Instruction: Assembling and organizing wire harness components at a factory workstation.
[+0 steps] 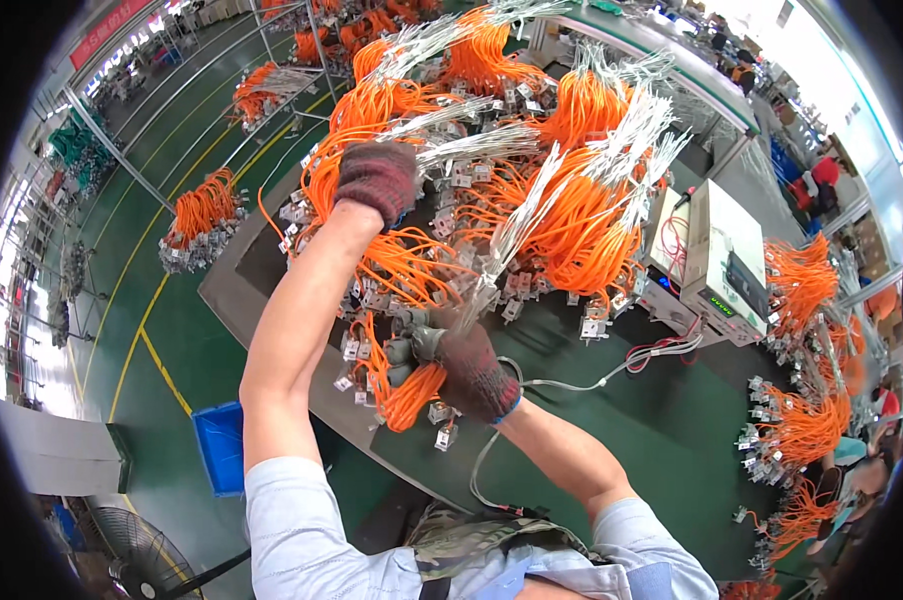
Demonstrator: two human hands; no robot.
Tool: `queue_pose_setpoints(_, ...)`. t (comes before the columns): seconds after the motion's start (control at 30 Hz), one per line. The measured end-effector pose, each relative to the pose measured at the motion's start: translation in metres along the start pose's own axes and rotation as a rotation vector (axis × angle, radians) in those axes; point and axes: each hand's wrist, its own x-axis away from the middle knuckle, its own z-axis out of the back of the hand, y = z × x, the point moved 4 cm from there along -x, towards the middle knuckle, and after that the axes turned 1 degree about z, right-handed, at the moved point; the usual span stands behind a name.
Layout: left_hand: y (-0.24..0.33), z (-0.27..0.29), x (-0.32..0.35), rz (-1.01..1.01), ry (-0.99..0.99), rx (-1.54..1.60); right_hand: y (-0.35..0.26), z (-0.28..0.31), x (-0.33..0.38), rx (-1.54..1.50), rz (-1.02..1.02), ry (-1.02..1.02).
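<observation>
Orange cable with pale stripped-looking ends covers much of the green surface [612,435], and most of the hazard seems to lie in how closely it is heaped. The right hand [469,370], in a dark knitted glove with grey fingers, is curled closed around a cable bundle [412,398] near the front edge of the surface; the orange loops hang out below the grip, with small metal connectors [445,438] among them. The left hand [376,184], gloved in dark red, is farther off, over the left side of the cable heap [572,215]; its fingers are hidden, so I cannot tell how far open it is or whether it has hold of anything. If the held bundle were pulled sharply, its connectors could snag in neighbouring loops and drag other bundles out of order. A loose grip might let single cables slide out, since the strands look slippery and uneven. A grey lead [612,380] runs from the bench instrument [720,265] to just beside the right wrist; a sleeve or connector catching it could tug the instrument. Loops near the front edge might also slip over, towards the floor [157,440] or the blue bin [219,447].
</observation>
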Motion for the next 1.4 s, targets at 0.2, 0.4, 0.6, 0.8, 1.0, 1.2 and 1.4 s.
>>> queue_pose_setpoints(0.2, 0.006, 0.019, 0.047, -0.109, 0.03, 0.024, -0.017, 0.011, 0.002, -0.034, 0.049, -0.026)
queue_pose_setpoints(0.4, 0.04, 0.072, 0.148, -0.086, 0.0, 0.122, -0.013, 0.009, -0.013, 0.135, 0.164, 0.004)
queue_pose_setpoints(0.6, 0.055, 0.097, 0.2, 0.081, -0.107, 0.684, 0.001, 0.023, -0.002, 0.503, 0.355, -0.007)
queue_pose_setpoints(0.8, 0.081, 0.141, 0.25, 0.014, -0.077, 1.052, 0.001, -0.003, 0.046, -0.074, 0.045, -0.018)
queue_pose_setpoints(1.0, 0.016, 0.119, 0.31, 0.529, 0.334, 1.18, 0.006, -0.017, 0.074, -0.572, -0.141, -0.584)
queue_pose_setpoints(1.2, 0.015, -0.035, 0.327, 0.235, -0.124, 0.971, -0.037, -0.044, 0.154, -0.56, -0.018, -0.568)
queue_pose_setpoints(1.4, 0.001, -0.144, 0.343, 0.744, -0.134, 1.759, -0.072, -0.028, 0.198, -0.465, 0.245, -0.489)
